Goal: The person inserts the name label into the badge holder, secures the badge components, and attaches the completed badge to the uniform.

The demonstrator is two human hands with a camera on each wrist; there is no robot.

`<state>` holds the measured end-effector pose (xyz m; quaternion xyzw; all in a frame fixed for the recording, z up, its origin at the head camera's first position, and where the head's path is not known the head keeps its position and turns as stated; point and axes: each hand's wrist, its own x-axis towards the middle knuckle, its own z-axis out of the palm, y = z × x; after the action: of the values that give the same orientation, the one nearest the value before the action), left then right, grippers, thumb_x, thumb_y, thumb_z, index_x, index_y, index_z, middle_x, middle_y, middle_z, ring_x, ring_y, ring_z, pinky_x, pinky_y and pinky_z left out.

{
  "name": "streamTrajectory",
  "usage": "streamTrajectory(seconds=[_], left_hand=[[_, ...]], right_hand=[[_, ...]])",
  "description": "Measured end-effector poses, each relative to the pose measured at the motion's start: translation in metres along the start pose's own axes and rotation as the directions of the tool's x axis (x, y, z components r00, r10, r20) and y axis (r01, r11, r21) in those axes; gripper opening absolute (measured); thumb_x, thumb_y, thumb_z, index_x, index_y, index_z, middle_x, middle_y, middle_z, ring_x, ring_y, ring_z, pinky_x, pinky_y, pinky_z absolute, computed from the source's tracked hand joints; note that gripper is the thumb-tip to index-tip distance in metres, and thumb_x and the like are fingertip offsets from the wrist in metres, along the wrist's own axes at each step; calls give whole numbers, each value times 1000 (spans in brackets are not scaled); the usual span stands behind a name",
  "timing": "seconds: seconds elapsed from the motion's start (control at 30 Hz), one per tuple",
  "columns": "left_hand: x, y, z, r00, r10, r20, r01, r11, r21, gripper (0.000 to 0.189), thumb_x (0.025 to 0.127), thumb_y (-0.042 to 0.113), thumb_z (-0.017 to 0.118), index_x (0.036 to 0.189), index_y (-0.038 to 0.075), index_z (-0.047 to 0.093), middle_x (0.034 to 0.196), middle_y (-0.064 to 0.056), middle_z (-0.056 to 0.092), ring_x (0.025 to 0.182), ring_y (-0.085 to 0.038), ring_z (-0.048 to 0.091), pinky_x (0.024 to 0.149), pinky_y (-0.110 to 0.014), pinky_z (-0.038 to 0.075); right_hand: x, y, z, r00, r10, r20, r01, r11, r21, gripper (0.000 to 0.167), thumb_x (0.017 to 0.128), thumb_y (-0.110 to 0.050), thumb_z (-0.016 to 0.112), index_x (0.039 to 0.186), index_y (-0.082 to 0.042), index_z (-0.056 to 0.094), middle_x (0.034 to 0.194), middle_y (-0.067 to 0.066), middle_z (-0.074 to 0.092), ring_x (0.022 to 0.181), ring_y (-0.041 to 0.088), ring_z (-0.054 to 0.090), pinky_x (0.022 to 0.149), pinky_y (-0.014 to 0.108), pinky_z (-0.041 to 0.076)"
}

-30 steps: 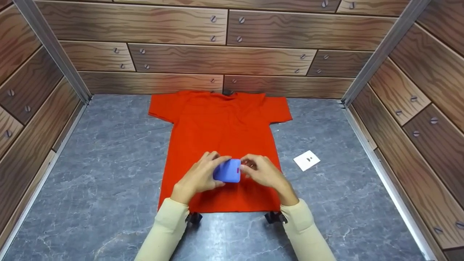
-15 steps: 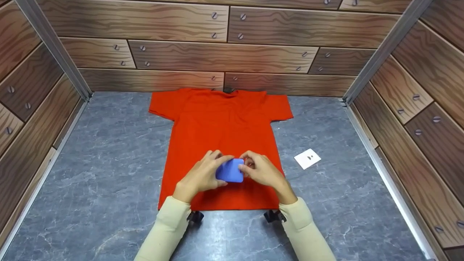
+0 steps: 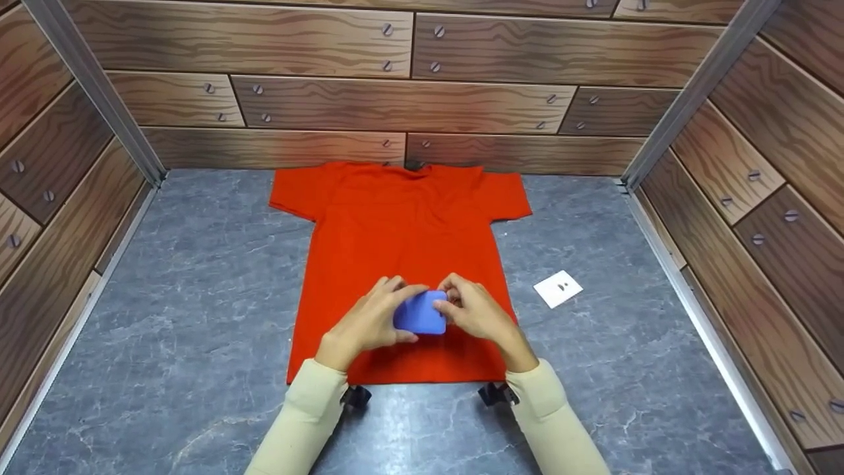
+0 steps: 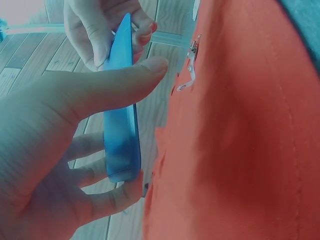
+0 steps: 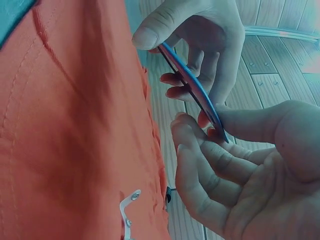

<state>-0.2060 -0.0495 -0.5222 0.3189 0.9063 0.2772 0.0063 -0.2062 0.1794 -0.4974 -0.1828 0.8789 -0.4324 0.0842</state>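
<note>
Head view: above a red shirt [image 3: 402,244], your left hand [image 3: 366,323] grips a blue case [image 3: 419,313] by its long edges, apparently to steady it, while your right hand [image 3: 480,311] pinches one end. Left wrist: your thumb [image 4: 125,85] crosses the case. Right wrist: the case bridges both hands, perhaps for balance

Nothing legible — the dark marks [image 3: 563,286] on the white card [image 3: 554,291] are too small.

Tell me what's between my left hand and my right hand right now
A flat blue object, gripped on one side by your left hand and pinched on the other by your right hand; the head view shows this.
</note>
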Motion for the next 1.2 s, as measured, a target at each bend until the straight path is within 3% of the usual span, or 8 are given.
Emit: streamTrajectory(seconds=[0.23,0.57,0.87,1.0,1.2], left_hand=[[-1,-3,-5,999,37,9,-36,996,-79,62,89,23,82,146,20,56,127,-9,63,115,-25,63,102,-43,57],[1,-8,-10,999,26,40,-18,983,-185,48,92,12,77,138,11,64,134,-8,70,121,-26,68,104,-42,57],[0,-7,-14,999,26,47,-17,982,-188,43,91,10,78,133,10,67,129,-9,73,111,-25,72,98,-41,60],[0,-7,-13,999,32,28,-27,982,-189,41,90,8,79,130,9,69,124,-9,74,108,-25,73,96,-40,60],[0,-7,-11,999,29,29,-23,982,-189,37,90,9,79,126,8,70,119,-8,76,104,-24,74,93,-38,62]], right_hand=[[0,1,-1,1000,-12,-17,12,1000,14,12,99,-7,68,105,-4,59,88,15,76,67,13,62,63,22,51],[-1,0,-1,1000,-10,-2,10,1000,-18,11,97,-5,69,103,-4,61,83,13,74,66,12,60,63,23,51],[0,-1,-1,1000,1,-1,-1,1000,-13,11,97,-6,70,103,-5,61,81,11,73,65,12,60,62,22,51],[1,0,-1,1000,-18,-11,18,999,-36,16,94,-9,74,103,-5,62,82,11,72,66,12,60,62,22,49],[1,1,-1,1000,19,-12,-20,998,-56,18,88,-14,82,99,-7,68,86,10,72,69,13,61,63,24,53]])
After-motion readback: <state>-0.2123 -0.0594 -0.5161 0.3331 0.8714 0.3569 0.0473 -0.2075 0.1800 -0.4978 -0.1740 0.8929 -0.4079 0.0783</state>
